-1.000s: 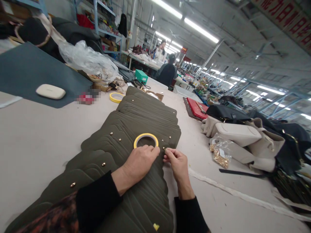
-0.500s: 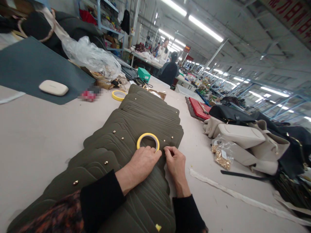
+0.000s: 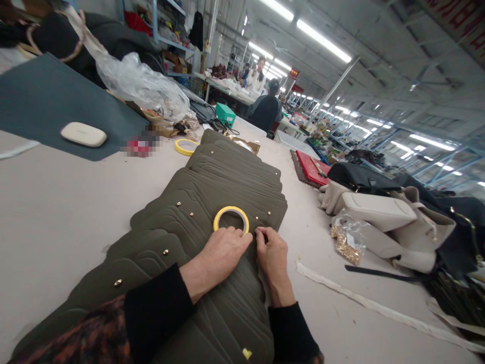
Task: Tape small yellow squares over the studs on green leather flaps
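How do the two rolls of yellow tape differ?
The near tape roll is gripped at its lower edge by the left hand, while no hand touches the far tape roll. The near roll is over the stacked dark green pieces; the far roll lies on the table beside them. The near roll looks larger in the picture than the far one. Both are yellow rings with open centres.

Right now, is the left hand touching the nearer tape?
Touching: the head view shows the left hand curled over the lower edge of the nearer tape.
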Demonstrator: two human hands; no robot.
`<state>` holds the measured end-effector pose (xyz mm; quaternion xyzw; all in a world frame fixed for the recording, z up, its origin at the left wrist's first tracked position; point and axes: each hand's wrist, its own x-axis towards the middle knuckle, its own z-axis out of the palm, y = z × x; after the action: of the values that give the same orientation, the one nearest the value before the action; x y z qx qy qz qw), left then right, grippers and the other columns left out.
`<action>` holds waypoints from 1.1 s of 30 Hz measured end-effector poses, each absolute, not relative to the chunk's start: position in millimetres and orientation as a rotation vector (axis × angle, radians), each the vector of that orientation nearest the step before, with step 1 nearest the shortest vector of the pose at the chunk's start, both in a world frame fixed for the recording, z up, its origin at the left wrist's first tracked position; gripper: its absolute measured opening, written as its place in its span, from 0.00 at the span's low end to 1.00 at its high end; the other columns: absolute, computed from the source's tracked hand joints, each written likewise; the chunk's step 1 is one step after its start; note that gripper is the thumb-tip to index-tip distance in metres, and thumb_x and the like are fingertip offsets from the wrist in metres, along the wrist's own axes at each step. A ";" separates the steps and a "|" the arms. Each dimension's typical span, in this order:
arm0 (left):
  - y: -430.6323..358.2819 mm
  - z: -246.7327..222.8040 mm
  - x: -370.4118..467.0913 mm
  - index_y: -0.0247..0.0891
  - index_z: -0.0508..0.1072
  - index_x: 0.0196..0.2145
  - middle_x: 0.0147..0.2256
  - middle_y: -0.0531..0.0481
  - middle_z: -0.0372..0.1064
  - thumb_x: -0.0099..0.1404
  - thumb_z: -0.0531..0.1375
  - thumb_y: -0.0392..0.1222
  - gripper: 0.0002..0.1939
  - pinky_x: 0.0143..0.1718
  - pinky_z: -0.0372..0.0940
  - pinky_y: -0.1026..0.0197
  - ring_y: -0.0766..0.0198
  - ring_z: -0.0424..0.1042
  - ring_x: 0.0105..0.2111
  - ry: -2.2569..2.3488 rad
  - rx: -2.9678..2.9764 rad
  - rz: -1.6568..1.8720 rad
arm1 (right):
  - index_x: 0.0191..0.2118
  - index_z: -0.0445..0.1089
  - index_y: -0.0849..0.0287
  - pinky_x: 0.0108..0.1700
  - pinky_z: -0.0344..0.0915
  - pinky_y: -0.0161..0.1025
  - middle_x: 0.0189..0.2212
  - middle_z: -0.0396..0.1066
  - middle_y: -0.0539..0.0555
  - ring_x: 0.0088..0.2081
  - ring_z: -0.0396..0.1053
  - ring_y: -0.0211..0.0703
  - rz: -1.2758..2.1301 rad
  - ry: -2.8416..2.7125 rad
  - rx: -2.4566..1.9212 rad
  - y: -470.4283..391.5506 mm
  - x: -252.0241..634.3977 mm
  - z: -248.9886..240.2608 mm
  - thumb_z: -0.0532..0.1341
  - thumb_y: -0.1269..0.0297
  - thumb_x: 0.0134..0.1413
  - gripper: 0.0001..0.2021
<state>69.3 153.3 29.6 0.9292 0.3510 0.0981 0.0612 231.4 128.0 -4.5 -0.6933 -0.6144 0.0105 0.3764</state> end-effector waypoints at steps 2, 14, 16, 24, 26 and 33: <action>153.4 28.5 69.2 0.37 0.67 0.39 0.35 0.46 0.70 0.68 0.50 0.32 0.07 0.35 0.67 0.53 0.54 0.70 0.35 1.055 2.818 0.309 | 0.38 0.73 0.59 0.39 0.66 0.41 0.31 0.77 0.56 0.33 0.73 0.45 0.012 -1.549 -1.820 129.1 230.6 -3.0 0.56 0.63 0.56 0.11; 153.1 29.8 67.4 0.37 0.67 0.39 0.36 0.45 0.69 0.68 0.50 0.33 0.07 0.36 0.67 0.53 0.54 0.69 0.37 1.046 2.781 0.334 | 0.36 0.73 0.61 0.40 0.66 0.39 0.32 0.74 0.57 0.34 0.71 0.43 -0.196 -1.854 -1.704 122.3 237.2 -1.0 0.52 0.69 0.58 0.11; 153.3 29.3 67.6 0.37 0.67 0.39 0.36 0.45 0.69 0.68 0.50 0.33 0.07 0.36 0.67 0.53 0.54 0.69 0.37 1.039 2.782 0.331 | 0.36 0.74 0.61 0.39 0.66 0.39 0.31 0.75 0.58 0.34 0.72 0.44 -0.182 -1.796 -1.824 127.1 232.9 -1.5 0.53 0.69 0.58 0.12; 148.3 40.5 62.9 0.38 0.67 0.40 0.36 0.47 0.70 0.69 0.48 0.31 0.10 0.38 0.67 0.55 0.57 0.69 0.37 1.049 2.750 0.405 | 0.34 0.74 0.58 0.35 0.65 0.38 0.30 0.77 0.54 0.31 0.74 0.45 0.117 -1.513 -1.987 130.7 227.4 4.3 0.55 0.62 0.56 0.11; 146.0 50.7 57.2 0.39 0.67 0.40 0.36 0.49 0.70 0.69 0.48 0.31 0.10 0.39 0.67 0.56 0.58 0.70 0.36 1.046 2.732 0.508 | 0.37 0.73 0.59 0.35 0.66 0.39 0.31 0.76 0.55 0.30 0.73 0.44 0.105 -1.525 -1.928 126.4 228.2 7.9 0.55 0.61 0.56 0.11; 164.5 92.7 -21.0 0.42 0.64 0.54 0.48 0.47 0.71 0.72 0.47 0.39 0.16 0.46 0.66 0.62 0.62 0.72 0.44 1.308 2.668 0.940 | 0.42 0.69 0.59 0.44 0.66 0.41 0.38 0.74 0.57 0.40 0.71 0.45 0.014 -1.870 -1.592 135.3 223.6 32.3 0.51 0.65 0.61 0.11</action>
<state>-21.0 164.5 92.7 0.8560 0.4196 0.3017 0.0126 223.6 135.3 32.3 -0.6105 -0.7171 0.0053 0.3362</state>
